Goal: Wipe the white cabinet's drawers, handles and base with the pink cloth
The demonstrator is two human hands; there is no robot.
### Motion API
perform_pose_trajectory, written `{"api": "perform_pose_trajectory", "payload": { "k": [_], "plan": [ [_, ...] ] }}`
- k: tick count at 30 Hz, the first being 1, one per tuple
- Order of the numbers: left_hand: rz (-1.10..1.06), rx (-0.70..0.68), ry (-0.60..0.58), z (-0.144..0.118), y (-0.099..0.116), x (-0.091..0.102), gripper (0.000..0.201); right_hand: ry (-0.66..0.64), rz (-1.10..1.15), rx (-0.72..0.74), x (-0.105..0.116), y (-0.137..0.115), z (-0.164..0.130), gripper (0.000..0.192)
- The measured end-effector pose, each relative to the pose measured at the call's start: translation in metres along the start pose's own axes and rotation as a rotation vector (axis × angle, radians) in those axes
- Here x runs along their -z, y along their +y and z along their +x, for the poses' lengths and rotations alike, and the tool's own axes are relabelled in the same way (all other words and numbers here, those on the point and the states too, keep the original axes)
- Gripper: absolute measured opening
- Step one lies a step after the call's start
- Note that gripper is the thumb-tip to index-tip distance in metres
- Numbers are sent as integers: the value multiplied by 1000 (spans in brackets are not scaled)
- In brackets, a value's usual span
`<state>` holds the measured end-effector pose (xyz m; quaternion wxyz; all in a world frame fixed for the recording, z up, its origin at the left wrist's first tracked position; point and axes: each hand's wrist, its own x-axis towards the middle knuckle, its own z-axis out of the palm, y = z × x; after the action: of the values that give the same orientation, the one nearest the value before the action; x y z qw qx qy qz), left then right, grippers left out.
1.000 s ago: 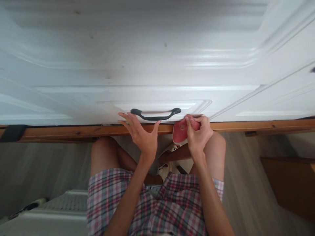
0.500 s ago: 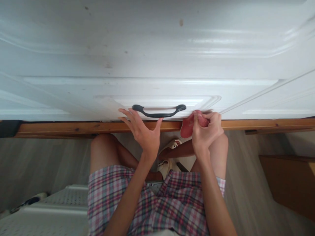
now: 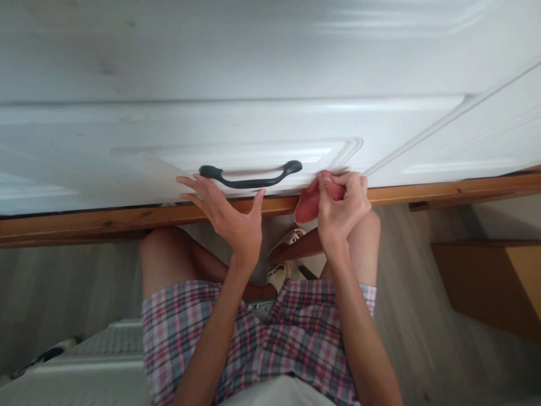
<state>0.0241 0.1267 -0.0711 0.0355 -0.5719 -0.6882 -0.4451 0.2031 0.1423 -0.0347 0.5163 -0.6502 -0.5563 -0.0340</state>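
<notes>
Right hand [image 3: 344, 208] pinches the red cloth [image 3: 307, 205] tight, low at the drawer front [image 3: 270, 125], right of the black handle [image 3: 250, 183]; left hand [image 3: 232, 221] fanned wide, empty; far left, dark smudges [image 3: 107, 69] still mark the white panel [image 3: 203, 56].

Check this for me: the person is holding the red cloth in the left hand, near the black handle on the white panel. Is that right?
Not quite: the head view shows the red cloth in the right hand, not the left hand. It is indeed near the black handle on the white panel.
</notes>
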Motion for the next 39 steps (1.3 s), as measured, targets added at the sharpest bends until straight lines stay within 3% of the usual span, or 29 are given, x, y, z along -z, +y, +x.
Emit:
{"api": "perform_pose_trajectory", "payload": {
  "k": [4, 9, 15, 18, 24, 31, 37, 39],
  "plan": [
    [17, 36, 12, 0, 3, 0, 119, -63, 48, -173, 24, 6, -11, 26],
    [-2, 46, 2, -1, 4, 1, 118, 11, 88, -364, 52, 18, -20, 25],
    [-1, -4, 1, -2, -1, -2, 118, -86, 150, -275, 28, 8, -8, 24],
    [15, -21, 7, -3, -2, -2, 117, -53, 173, -181, 19, 6, -4, 21],
    [22, -31, 21, -3, -2, -3, 116, 105, 35, -242, 30, 25, 3, 23],
    [19, -34, 16, -5, -4, -4, 115, 18, 74, -10, 10, 4, -3, 21],
    [14, -69, 24, -4, -4, -4, 115, 177, 58, -231, 22, 11, 4, 24],
    [16, -79, 36, -4, -3, -4, 114, 161, 74, -244, 24, 10, 5, 23]
  ]
}}
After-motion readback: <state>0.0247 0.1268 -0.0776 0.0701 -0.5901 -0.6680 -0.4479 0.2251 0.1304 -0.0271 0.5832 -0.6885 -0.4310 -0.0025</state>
